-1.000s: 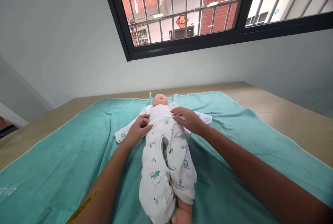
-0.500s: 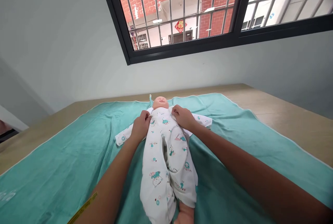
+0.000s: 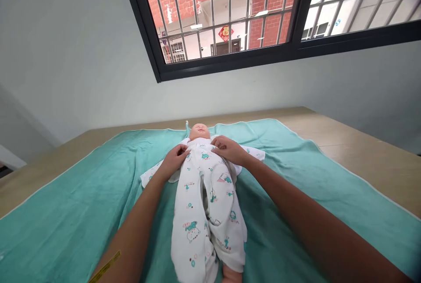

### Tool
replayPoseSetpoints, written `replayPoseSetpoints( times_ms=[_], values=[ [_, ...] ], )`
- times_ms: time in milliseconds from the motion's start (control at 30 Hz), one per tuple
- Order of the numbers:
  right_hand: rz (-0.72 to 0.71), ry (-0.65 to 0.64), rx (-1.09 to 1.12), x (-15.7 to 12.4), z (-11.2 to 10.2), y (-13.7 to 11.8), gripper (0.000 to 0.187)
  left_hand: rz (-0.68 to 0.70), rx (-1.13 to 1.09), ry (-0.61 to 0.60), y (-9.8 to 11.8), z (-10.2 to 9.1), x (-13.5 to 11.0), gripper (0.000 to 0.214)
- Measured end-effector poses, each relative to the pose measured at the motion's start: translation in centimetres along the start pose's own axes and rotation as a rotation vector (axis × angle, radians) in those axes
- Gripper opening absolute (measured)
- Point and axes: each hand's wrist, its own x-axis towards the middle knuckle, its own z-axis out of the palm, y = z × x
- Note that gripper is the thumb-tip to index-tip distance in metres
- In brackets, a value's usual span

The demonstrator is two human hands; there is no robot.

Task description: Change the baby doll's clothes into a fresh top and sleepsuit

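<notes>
A baby doll (image 3: 199, 131) lies on its back, head toward the wall, on a teal blanket (image 3: 82, 195). It wears a white long-sleeved top (image 3: 255, 152) with its sleeves spread to both sides. White printed baby pants (image 3: 192, 213) cover it from the chest down, and one bare foot shows at the bottom edge. My left hand (image 3: 174, 160) pinches the pants' top edge at the left side. Opposite it, my right hand (image 3: 228, 149) has finger and thumb closed on the same edge at the right.
Beneath the blanket is a light wooden table (image 3: 348, 143), set against a grey-white wall (image 3: 210, 94). A dark-framed window (image 3: 226, 61) with metal bars is above it. A yellow measuring strip (image 3: 105, 267) lies along my left forearm.
Both hands have moved slightly down from the doll's neck, and the pants' top edge has come down with them. More of the white top shows at the chest. The view has shifted slightly.
</notes>
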Motion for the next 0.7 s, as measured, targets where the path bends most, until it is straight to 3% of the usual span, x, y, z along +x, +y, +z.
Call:
replayPoseSetpoints(
  times_ms=[133,267,467,700],
  values=[
    [-0.035,0.082,-0.212,0.0,0.5,-0.9,0.017,0.142,0.038,0.038,-0.5,-0.4,-0.5,0.022],
    [-0.010,0.143,-0.332,0.1,1.3,-0.7,0.024,0.100,0.224,0.111,-0.2,0.4,-0.2,0.017],
    [0.185,0.241,-0.137,1.5,1.7,0.9,0.025,0.051,0.397,0.182,-0.1,0.9,1.9,0.012],
    [0.338,0.138,-0.030,3.2,1.2,1.7,0.022,0.024,0.386,0.211,-0.6,1.4,3.4,0.008]
  ],
)
